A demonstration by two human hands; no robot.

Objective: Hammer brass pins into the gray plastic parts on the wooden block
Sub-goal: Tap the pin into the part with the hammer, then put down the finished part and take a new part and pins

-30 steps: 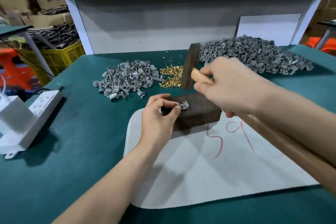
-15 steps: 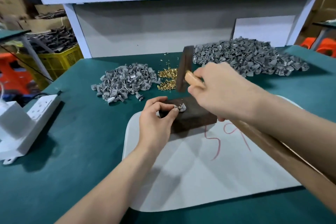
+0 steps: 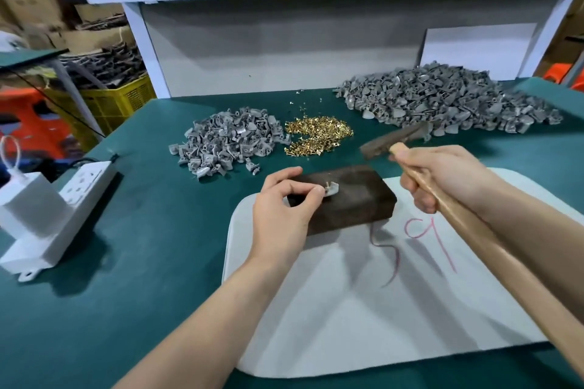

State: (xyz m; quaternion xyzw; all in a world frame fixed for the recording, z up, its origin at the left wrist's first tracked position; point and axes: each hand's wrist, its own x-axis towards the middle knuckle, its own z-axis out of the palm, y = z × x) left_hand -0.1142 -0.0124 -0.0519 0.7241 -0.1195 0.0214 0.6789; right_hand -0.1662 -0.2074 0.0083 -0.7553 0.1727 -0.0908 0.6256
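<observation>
Left fingers (image 3: 311, 199) pinch gray part (image 3: 331, 189) on block (image 3: 360, 199); right fingers (image 3: 422, 200) clamp hammer (image 3: 464, 227) (head blurred); pins (image 3: 316, 136) beyond.

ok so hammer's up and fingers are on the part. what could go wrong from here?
1. The left hand pinches the gray part right beside the pin. A slightly off blow from the hammer could land on the fingertips.
2. The pin stands proud of the part and looks tilted, so a glancing hit may bend it or flick it away.
</observation>
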